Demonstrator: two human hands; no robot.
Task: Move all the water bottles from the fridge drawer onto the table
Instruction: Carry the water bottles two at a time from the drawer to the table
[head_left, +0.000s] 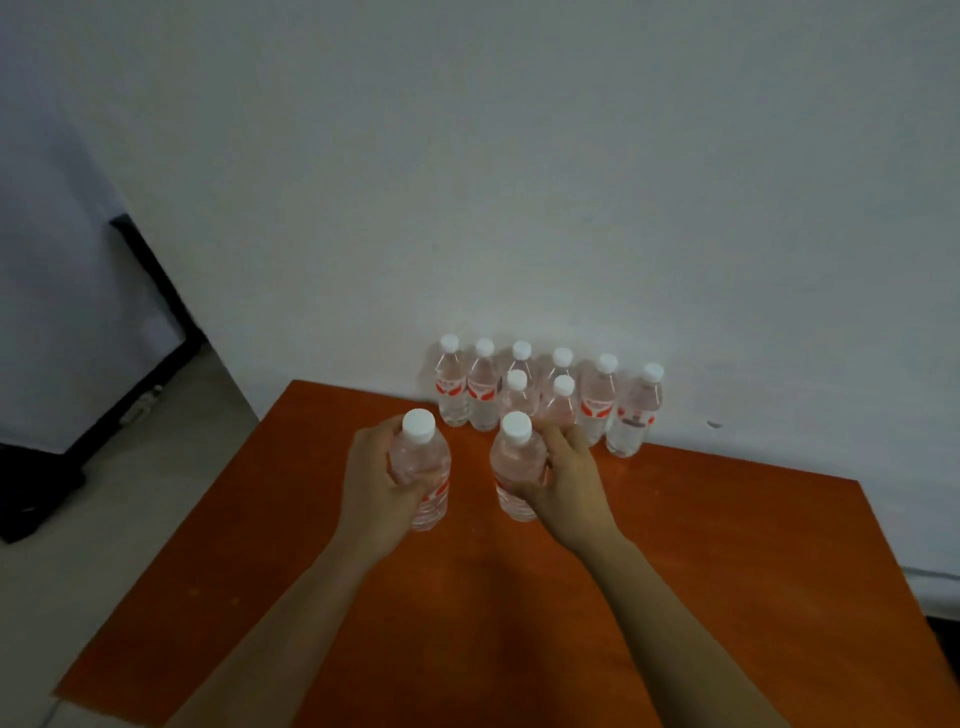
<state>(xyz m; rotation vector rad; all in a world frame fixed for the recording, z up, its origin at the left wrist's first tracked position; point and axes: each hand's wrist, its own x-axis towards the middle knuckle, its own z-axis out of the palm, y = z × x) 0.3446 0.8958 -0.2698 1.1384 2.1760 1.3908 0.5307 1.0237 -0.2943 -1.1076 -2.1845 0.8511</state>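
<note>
Orange table (675, 571) against white wall (571, 182), eight bottles (597, 400) at back. Your left hand (376, 486) grips left bottle (422, 467); right hand (563, 480) grips right bottle (517, 462).

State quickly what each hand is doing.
Left hand: closed around a clear plastic white-capped water bottle.
Right hand: closed around another such bottle.

No words or numbers can be read; the red labels (451, 387) on the bottles (597, 400) beyond the fingers (558, 434) are too blurred.
</note>
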